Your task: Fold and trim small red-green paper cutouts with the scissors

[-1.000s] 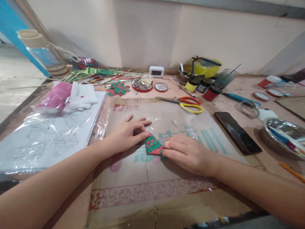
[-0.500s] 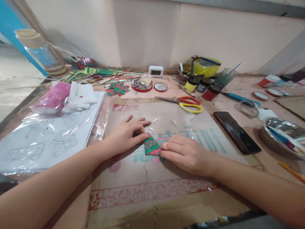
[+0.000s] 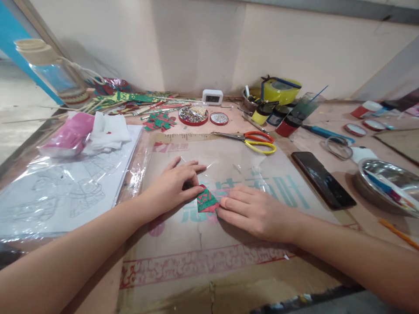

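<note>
A small flat piece painted red and green [image 3: 207,201] lies on the film-covered cardboard sheet [image 3: 183,244]. Thumb and bent forefinger of my left hand [image 3: 178,181] hold its upper left corner, while the other fingers stretch out over the sheet. From the other side, my right hand [image 3: 250,213] has its fingers bunched over the piece's right end and hides that end. Beyond both hands, red-and-yellow-handled scissors [image 3: 250,138] rest with their blades pointing left.
Drawings under clear film [image 3: 65,192] lie left, with a pink tissue pack [image 3: 70,133]. A bead tin [image 3: 193,117], small clock [image 3: 212,97] and paint jars [image 3: 288,125] stand behind. On the right are a phone [image 3: 322,179] and a steel bowl [image 3: 363,176].
My right hand's fingers have flattened and moved slightly left over the piece's right end. My left hand keeps its hold. The whole view has shifted a little.
</note>
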Demonstrator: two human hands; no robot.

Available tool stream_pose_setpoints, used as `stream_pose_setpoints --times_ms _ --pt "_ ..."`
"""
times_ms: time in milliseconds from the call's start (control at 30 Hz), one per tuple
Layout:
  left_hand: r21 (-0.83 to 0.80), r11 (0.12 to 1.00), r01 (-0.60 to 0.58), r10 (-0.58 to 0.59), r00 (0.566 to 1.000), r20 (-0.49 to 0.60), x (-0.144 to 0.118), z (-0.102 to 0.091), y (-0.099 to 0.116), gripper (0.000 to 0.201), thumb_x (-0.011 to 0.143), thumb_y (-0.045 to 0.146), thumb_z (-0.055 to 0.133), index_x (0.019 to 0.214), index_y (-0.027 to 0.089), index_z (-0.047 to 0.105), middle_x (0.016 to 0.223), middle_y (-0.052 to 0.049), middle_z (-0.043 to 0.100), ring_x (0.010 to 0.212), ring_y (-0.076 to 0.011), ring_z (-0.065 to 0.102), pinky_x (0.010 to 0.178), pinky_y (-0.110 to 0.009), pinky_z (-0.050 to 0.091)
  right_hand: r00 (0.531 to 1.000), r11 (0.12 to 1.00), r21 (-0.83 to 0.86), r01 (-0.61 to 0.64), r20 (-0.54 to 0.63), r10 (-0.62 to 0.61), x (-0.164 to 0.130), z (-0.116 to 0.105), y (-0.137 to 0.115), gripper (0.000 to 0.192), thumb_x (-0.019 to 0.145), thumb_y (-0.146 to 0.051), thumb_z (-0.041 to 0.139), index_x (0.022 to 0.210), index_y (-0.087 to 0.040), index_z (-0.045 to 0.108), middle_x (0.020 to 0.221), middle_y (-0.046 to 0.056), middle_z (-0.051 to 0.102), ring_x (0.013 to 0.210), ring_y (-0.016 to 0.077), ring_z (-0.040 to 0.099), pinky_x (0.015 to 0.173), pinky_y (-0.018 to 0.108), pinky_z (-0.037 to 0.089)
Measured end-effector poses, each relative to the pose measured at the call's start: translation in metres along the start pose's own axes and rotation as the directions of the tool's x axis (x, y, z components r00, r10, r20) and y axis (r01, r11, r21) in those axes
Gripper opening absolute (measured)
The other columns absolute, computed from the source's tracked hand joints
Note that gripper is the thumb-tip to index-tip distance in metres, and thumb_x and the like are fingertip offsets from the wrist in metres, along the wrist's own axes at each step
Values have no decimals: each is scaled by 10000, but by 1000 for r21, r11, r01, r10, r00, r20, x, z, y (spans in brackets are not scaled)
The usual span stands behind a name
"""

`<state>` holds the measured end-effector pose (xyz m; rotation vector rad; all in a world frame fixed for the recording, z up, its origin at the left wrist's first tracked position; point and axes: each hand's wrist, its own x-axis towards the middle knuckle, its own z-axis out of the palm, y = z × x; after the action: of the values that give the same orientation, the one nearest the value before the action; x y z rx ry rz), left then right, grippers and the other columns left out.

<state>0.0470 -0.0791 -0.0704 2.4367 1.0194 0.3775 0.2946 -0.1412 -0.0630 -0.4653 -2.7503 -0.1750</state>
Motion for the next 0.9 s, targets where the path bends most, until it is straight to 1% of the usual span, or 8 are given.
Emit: stream_pose_setpoints --times_ms 200,333,500,700,733,800,833,900 --pt "-3 1000 4 -4 999 -49 -2 1 3 143 916 318 619 828 213 578 1362 -68 649 1370 -235 493 1213 -547 108 1000 1000 11 -23 21 23 -9 -2 -1 271 1021 -96 414 1092 -76 675 991 126 694 884 233 613 813 390 504" --pt "3 1000 9 -9 998 -57 -3 0 5 68 927 281 587 889 225 583 1327 -56 666 1347 -215 515 1208 -567 78 999 999 16 -48 23 47 -16 -5 -2 320 1037 -115 362 1161 -93 656 982 119 685 899 232 601 829 390 504" --pt "-5 1000 11 -12 999 -51 -2 -1 6 42 923 264 559 917 231 585 1343 -62 653 1361 -223 498 1201 -590 91 999 995 93 -40 18 39 -21 -5 -4 302 1033 -122 374 1105 -127 668 957 102 674 893 219 581 839 377 488" --pt "-10 1000 5 -6 998 -58 -3 1 3 152 927 188 475 986 237 606 1366 -53 635 1374 -241 482 1198 -621 93 981 950 244 -194 15 196 -14 -1 -8 286 991 -88 408 1010 -181 677 1022 105 643 996 228 580 893 396 501" --pt "-13 1000 0 -1 998 -65 -3 1 2 175 932 182 463 1013 238 608 1360 -55 636 1373 -243 483 1197 -627 98 974 942 253 -221 2 228 -12 -1 -9 272 986 -89 418 1023 -182 671 1060 113 643 1035 237 582 911 411 503" --pt "-11 1000 -24 23 996 -81 -3 1 1 219 943 172 444 1076 234 606 1357 -70 632 1367 -243 488 1194 -630 128 941 909 262 -324 -6 337 -8 0 -9 246 996 -139 445 1160 -172 625 1195 148 631 1155 262 566 975 455 494" --pt "-5 999 -43 42 995 -93 -3 1 0 235 949 171 440 1111 228 601 1372 -85 618 1368 -243 485 1193 -620 161 913 882 257 -395 4 407 -7 1 -8 281 1007 -189 457 1262 -160 571 1277 172 608 1226 279 542 1013 485 479" --pt "9 996 -84 84 988 -130 -4 0 -1 252 962 185 442 1167 205 586 1423 -122 567 1383 -244 461 1183 -567 256 843 818 219 -532 49 535 -7 5 -4 454 1019 -319 474 1429 -132 421 1407 221 536 1337 318 480 1067 553 443"
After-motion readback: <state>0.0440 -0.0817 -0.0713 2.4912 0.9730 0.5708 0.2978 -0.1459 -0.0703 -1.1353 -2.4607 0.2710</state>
